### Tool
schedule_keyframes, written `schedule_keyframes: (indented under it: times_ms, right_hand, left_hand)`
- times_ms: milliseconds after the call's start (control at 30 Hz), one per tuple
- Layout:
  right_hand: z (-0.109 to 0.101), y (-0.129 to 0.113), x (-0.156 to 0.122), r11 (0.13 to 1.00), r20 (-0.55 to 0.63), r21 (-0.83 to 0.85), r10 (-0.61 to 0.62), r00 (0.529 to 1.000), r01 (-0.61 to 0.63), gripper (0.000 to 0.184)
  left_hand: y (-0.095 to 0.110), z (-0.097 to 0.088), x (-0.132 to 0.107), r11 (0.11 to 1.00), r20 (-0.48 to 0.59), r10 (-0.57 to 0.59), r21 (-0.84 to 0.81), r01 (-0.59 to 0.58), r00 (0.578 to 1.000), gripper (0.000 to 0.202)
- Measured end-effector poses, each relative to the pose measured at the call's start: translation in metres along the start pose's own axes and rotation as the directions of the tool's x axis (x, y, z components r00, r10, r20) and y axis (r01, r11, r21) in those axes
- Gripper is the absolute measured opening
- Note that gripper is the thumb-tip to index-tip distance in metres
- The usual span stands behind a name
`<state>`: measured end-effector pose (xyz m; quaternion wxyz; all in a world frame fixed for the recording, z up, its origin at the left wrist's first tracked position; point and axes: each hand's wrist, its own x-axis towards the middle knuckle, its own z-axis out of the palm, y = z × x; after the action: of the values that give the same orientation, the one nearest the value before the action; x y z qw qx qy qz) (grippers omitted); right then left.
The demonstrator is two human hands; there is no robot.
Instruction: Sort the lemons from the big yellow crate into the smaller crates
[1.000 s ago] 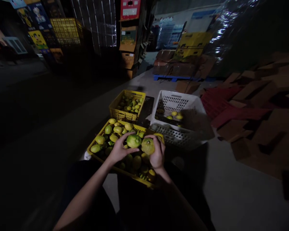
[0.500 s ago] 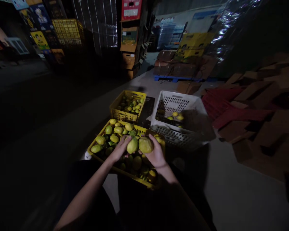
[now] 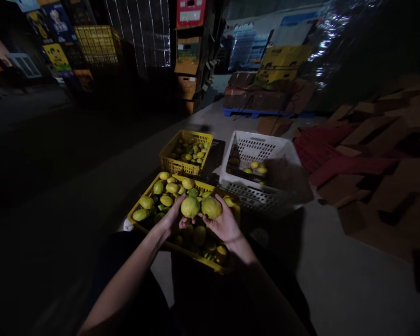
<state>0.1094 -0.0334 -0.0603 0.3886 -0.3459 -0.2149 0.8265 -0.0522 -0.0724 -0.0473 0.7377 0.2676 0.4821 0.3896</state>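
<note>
My left hand is closed around a yellow-green lemon, its fingers curled underneath. Another lemon sits in my right hand, with the thumb along its upper right side. The two lemons are side by side, close together, above a yellow crate. Many more yellow and green lemons lie in that crate, partly hidden by my hands and by shadow.
Behind stands a smaller yellow crate of lemons. A white crate with several lemons is at the right. Farther right are red crates and cardboard pieces. Boxes rest on a blue pallet at the back.
Both lemons have been turned in my fingers and show other sides. My left hand's lemon has shifted slightly left and up; the crates are unchanged.
</note>
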Motion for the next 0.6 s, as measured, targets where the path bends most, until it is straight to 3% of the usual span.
schedule_keyframes:
  times_ms: [233, 367, 433, 500, 567, 600]
  right_hand:
    - [-0.005, 0.004, 0.002, 0.983, 0.06, -0.182, 0.048, 0.997, -0.036, 0.043]
    - [0.0, -0.001, -0.002, 0.987, 0.021, -0.154, 0.043, 0.999, -0.039, 0.037]
    - [0.002, -0.002, -0.003, 0.989, 0.036, -0.147, 0.018, 0.999, -0.013, 0.034]
    - [0.003, -0.001, -0.004, 0.978, 0.088, -0.187, -0.074, 0.993, 0.089, 0.034]
    - [0.004, 0.003, -0.004, 0.917, 0.1, -0.276, -0.27, 0.958, 0.288, 0.035]
    - [0.005, 0.005, -0.004, 0.855, 0.09, -0.339, -0.386, 0.918, 0.393, 0.038]
  left_hand:
    - [0.0, -0.006, 0.002, 0.992, -0.093, -0.115, 0.043, 0.119, 0.989, 0.083]
    - [0.001, -0.009, -0.001, 0.991, -0.113, -0.117, 0.046, 0.123, 0.987, 0.076]
    - [0.0, -0.011, -0.003, 1.0, -0.129, 0.007, 0.02, -0.005, 0.992, 0.065]
    - [-0.001, -0.013, -0.006, 0.978, -0.162, 0.207, 0.041, -0.203, 0.965, 0.057]
    - [-0.002, -0.015, -0.008, 0.904, -0.188, 0.424, 0.143, -0.402, 0.886, 0.058]
    - [-0.002, -0.016, -0.008, 0.846, -0.192, 0.525, 0.219, -0.486, 0.829, 0.06]
